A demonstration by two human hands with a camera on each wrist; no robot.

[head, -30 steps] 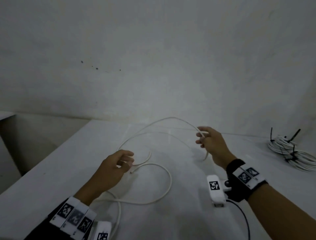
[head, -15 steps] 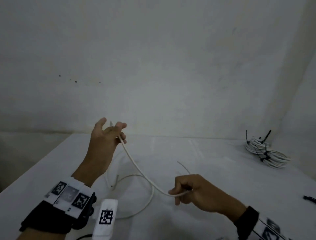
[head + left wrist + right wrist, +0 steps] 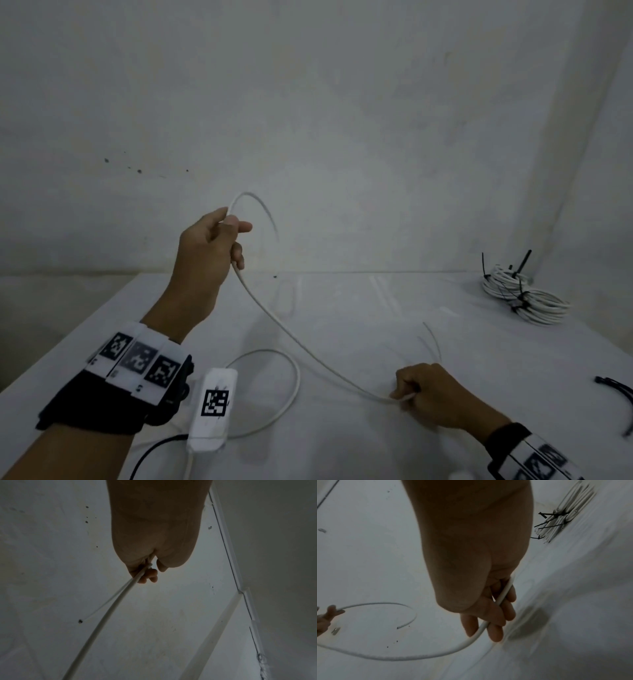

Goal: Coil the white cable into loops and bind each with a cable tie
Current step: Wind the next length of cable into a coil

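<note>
The left hand (image 3: pixel 205 253) is gripping the thin white round cable (image 3: pixel 294 342) in curled fingers, raised above the white desk (image 3: pixel 359 308). The right hand (image 3: pixel 431 397) is clasping the same cable in a fist low over the desk. The head view is showing slack looping on the desk and tied white cable coils (image 3: pixel 524 298); the right wrist view alone is showing the cable's cut end (image 3: pixel 398 627).
</note>
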